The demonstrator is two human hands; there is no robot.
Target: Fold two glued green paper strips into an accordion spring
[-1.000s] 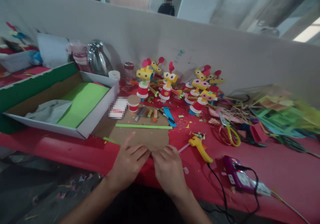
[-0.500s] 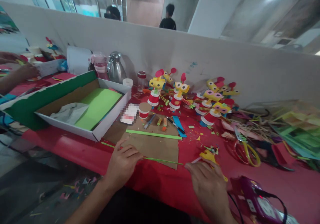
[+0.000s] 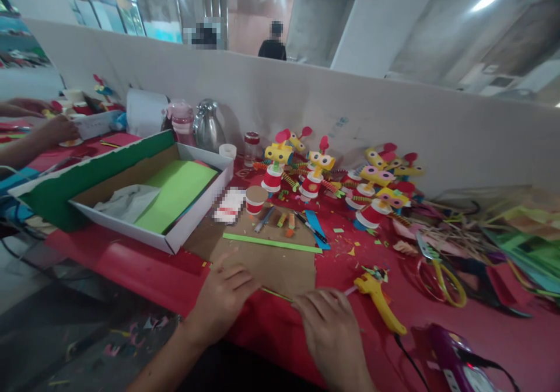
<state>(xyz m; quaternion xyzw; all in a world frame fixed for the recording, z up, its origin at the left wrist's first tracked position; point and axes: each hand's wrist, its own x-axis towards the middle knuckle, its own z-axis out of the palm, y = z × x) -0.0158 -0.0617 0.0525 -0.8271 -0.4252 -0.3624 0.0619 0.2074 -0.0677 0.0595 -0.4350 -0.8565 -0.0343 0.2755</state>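
A narrow green paper strip (image 3: 276,294) runs between my hands, over the near edge of a brown cardboard sheet (image 3: 284,269). My left hand (image 3: 230,296) is closed on the strip, with fingers bent over it. My right hand (image 3: 330,325) pinches the strip's right end, and its fingers hide that tip. Just beyond them, a wider light green strip (image 3: 271,243) lies flat across the cardboard. A yellow glue gun (image 3: 380,303) rests to the right of my right hand, its nozzle pointing toward that hand.
A white box (image 3: 199,199) with green paper stands at left. Several cup robot figures (image 3: 312,173) line the back. Scissors (image 3: 441,275) lie right, near a purple device (image 3: 457,357) with a cable. A paper cup (image 3: 256,199) stands behind the cardboard. Another person's hands (image 3: 61,128) are far left.
My right hand has moved left from beside the glue gun to the strip's right end and grips it. The glue gun is now in fuller view. My left hand keeps its hold.
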